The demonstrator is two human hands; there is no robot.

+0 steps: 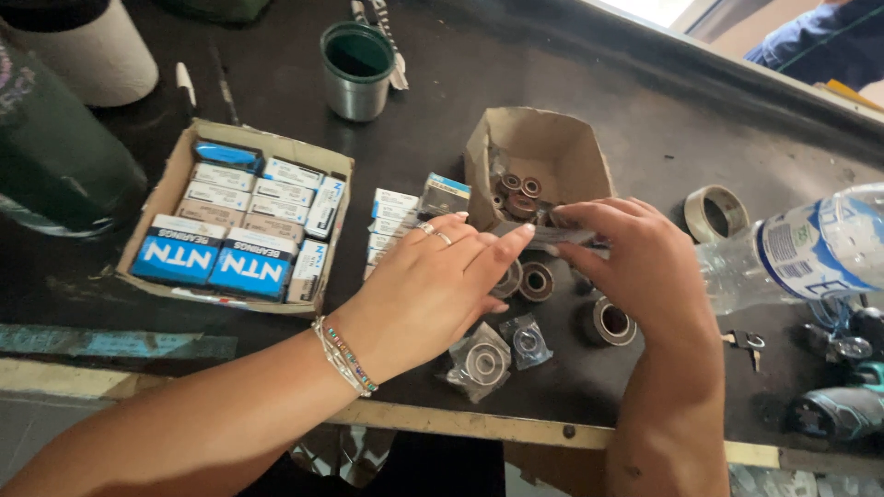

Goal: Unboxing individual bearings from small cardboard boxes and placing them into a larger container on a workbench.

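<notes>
Far left, a paper roll and a dark container; next a cardboard tray of small blue and white boxes, a green-lined metal cup behind it, and loose boxes stacked beside the tray. Centre: left hand, rings and bracelets on, and right hand meet over the dark bench, fingertips of both pinched shut on one thin grey packet held just in front of an open carton of bearings. Below them lie loose bearings and bagged bearings; right, a tape roll and a plastic bottle.
</notes>
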